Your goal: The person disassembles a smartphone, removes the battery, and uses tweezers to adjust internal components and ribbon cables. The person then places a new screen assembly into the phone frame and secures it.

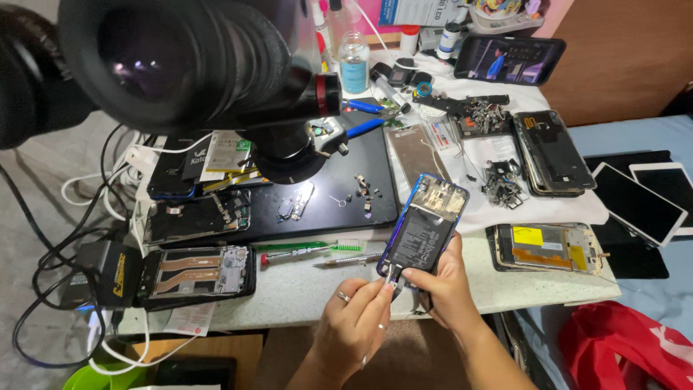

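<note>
The opened phone (pixel 424 225) is held over the worktop's (pixel 317 289) front edge, its long axis tilted up and away, the right hand (pixel 444 285) gripping its lower end while the left hand's (pixel 354 318) fingers pinch tweezers (pixel 390 275) at that same end.

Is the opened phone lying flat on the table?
No, the right hand holds the phone tilted up above the table.
</note>
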